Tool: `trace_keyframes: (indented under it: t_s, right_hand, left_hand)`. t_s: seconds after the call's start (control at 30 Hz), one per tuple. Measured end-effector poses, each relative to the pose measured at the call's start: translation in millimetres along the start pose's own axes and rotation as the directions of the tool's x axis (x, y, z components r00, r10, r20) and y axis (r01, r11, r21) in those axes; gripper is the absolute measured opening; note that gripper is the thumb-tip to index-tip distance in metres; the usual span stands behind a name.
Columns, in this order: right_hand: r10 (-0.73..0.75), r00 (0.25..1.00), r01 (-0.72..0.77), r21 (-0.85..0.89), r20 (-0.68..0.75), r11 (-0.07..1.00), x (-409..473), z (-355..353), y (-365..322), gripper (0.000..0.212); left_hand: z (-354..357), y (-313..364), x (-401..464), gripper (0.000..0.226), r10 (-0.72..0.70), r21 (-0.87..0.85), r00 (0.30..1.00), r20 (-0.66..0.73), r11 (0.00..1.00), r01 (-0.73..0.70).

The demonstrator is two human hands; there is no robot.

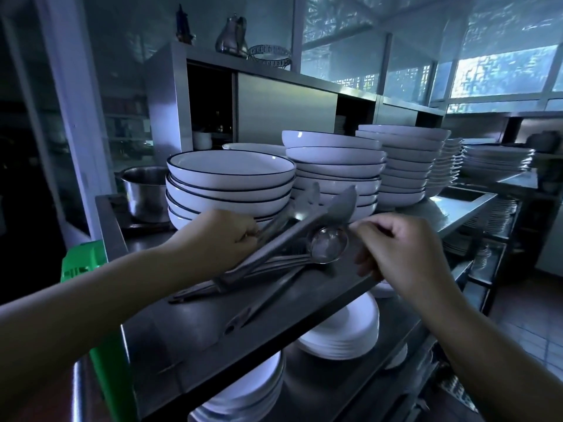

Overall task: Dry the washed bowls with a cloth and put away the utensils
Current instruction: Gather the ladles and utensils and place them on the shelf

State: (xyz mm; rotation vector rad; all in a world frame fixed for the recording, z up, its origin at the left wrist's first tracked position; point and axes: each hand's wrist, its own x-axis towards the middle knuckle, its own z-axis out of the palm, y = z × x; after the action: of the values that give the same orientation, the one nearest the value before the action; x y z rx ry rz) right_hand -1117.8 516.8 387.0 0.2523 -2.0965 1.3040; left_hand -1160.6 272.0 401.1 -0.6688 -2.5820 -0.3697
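Observation:
Several long steel utensils (274, 260) lie bunched on the steel shelf (189, 336), handles toward me. Among them is a ladle (327, 243) with its round bowl up, and tongs (307, 220) that point up toward the bowl stacks. My left hand (225, 236) is curled around the tongs' handle end. My right hand (396, 248) hovers just right of the ladle with fingers curled; whether it pinches the ladle is unclear. Behind the utensils stand stacks of white bowls with dark rims (231, 184) and taller stacks (335, 169) to the right.
A steel pot (146, 193) sits at the shelf's back left. More white plates (341, 333) are stacked on the lower shelf. A green crate (82, 263) stands at the left. A steel cabinet (286, 105) rises behind, and further dish stacks (496, 159) fill the right.

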Motion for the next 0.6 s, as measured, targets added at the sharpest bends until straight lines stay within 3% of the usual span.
trace_keyframes:
  t_s: [0.1,0.33,0.43,0.6]
  right_hand:
    - [-0.003,0.999,0.004,0.013,-0.047,1.000,-2.1,-4.7,4.0,0.018]
    - [0.008,1.000,-0.007,-0.012,0.027,1.000,1.4,3.9,2.1,0.018]
    - [0.019,1.000,-0.019,-0.022,0.021,1.000,0.8,11.8,-1.2,0.018]
    - [0.020,1.000,-0.019,-0.084,0.006,0.996,-7.9,35.2,-11.8,0.019]
  left_hand:
    - [4.0,-6.0,-5.8,0.020,0.015,0.025,0.994,0.108,1.000,-0.018]
    - [17.3,-15.4,-11.5,0.011,-0.010,0.038,0.977,0.213,0.999,0.002]
    - [17.5,-21.6,-10.2,0.009,-0.012,0.018,0.975,0.224,1.000,0.008]
    - [8.7,-34.4,-15.7,0.025,0.033,0.030,0.982,0.186,0.999,-0.039]
